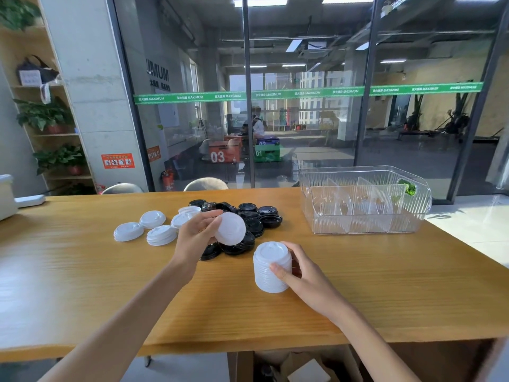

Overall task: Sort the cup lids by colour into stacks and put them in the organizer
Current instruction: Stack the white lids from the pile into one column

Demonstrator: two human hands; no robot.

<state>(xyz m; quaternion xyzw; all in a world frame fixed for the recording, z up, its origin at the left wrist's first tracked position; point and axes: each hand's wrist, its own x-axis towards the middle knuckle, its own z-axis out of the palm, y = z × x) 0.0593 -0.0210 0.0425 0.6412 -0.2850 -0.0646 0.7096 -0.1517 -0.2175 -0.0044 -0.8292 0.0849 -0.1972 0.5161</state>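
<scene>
Head view: left hand [197, 235] holds white lid [230, 229] tilted, underside toward camera.

white lids [271, 268], black lids [253, 216], clear organizer [363, 224]

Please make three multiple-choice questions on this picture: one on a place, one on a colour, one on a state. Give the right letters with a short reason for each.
1. Where does the clear organizer stand?
A. far right of the table
B. near left corner
C. on the floor

2. What colour is the lid held in the left hand?
A. black
B. white
C. green

3. What is the right hand doing?
A. lying flat on the table
B. gripping the white stack
C. reaching into the organizer

Answers: 1 A, it sits at the table's far right side. 2 B, the lifted lid is white. 3 B, thumb and fingers curl round the stack.
</scene>
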